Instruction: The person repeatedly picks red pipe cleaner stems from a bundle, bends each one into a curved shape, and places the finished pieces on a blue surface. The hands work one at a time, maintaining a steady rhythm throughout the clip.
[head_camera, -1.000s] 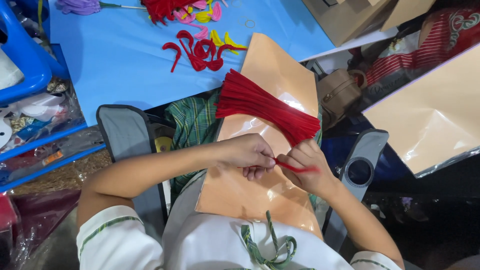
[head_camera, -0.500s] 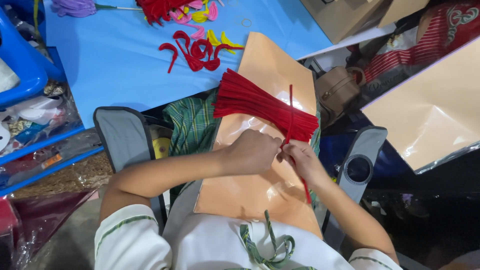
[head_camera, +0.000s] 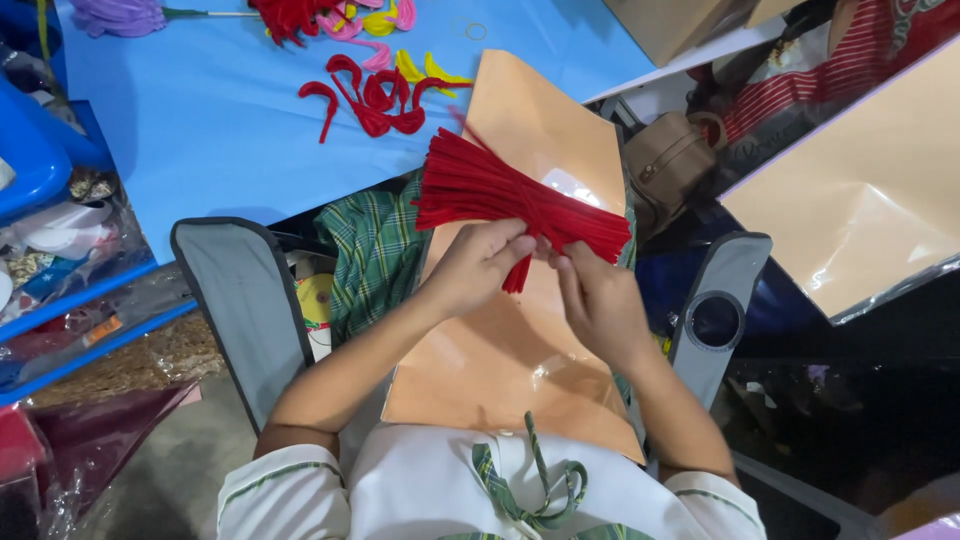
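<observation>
Since earlier: single red stem, then upright, now down into bundle of red pipe cleaners (head_camera: 500, 190). Bundle on tan envelope (head_camera: 520, 330), long axis upper-left to lower-right. Left hand (head_camera: 475, 268), right hand (head_camera: 600, 305) both closed on near end; left nearer.

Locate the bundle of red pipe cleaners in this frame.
In the head view, the bundle of red pipe cleaners lies just above centre on the glossy tan sheet across the lap, touched by both the left hand and the right hand.

Pipe-cleaner bundle (head_camera: 500, 190) on envelope (head_camera: 510, 360) on lap, hands (head_camera: 540, 275) btwn; table (head_camera: 200, 130) beyond, bag (head_camera: 670, 165) right.
</observation>
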